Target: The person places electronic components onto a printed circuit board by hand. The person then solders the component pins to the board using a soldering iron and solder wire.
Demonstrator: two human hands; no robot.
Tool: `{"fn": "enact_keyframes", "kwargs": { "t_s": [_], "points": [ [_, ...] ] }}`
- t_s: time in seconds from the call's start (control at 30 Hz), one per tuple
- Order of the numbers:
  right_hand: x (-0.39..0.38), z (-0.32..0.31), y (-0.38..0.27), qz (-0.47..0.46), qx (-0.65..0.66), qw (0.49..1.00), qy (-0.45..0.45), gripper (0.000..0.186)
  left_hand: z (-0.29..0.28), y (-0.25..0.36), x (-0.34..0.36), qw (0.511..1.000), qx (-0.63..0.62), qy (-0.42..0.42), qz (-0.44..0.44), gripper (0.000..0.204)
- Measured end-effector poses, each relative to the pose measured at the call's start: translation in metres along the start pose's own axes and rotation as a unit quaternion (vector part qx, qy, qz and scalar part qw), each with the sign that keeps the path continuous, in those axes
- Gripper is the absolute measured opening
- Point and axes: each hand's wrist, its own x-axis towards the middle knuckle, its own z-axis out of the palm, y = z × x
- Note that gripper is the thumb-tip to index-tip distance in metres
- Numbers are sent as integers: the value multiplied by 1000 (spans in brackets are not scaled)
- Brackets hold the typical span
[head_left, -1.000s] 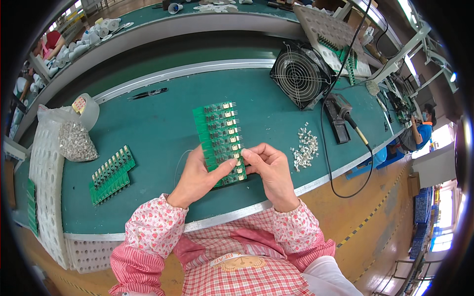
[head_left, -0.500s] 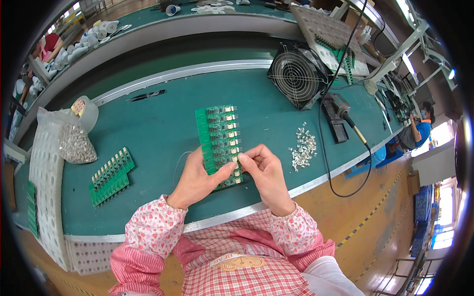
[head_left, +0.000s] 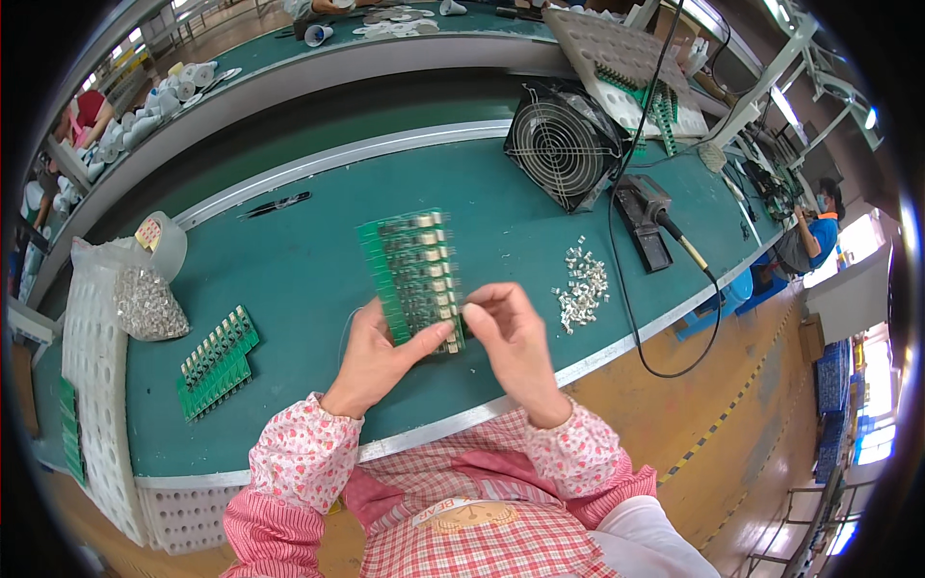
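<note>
A green circuit board panel [head_left: 390, 275], lined with white connectors along its right side, is held up over the bench and looks slightly blurred. My left hand [head_left: 376, 361] grips its lower left part, thumb across the front near the bottom connectors. Close by the panel's lower right edge is my right hand [head_left: 515, 337], its fingers curled and thumb drawn in to the index finger. Whatever it may pinch is too small to see. To the left, a second green panel [head_left: 219, 371] with white connectors lies on the bench. Loose white connectors [head_left: 584, 289] form a pile to the right.
A black fan [head_left: 562, 144] stands at the back right, beside a soldering iron [head_left: 684, 241] in its stand, its cable looping over the bench edge. Tweezers [head_left: 275, 205] lie at the back. At left are a bag of small parts [head_left: 149, 303], a tape roll [head_left: 166, 241] and white foam trays [head_left: 93, 385].
The panel has tilted and shifted a little left in my left hand. My right hand has come slightly away from its edge. The whole view has shifted slightly.
</note>
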Motion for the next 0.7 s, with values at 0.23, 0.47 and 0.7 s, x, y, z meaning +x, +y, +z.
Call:
{"fn": "enact_keyframes", "kwargs": {
  "t_s": [0.23, 0.47, 0.7],
  "points": [
    [22, -89, -12, -199, -521, 822, 116, 26, -1, 7, 7, 992, -100, 43, -66, 30],
    [39, -79, 11, -270, -613, 734, 112, 15, -16, 7, 2, 997, -25, 43, -53, 30],
    [14, -103, -7, -218, -637, 737, 60, 8, -2, -8, 9, 995, -91, -28, -4, 35]
  ]
}}
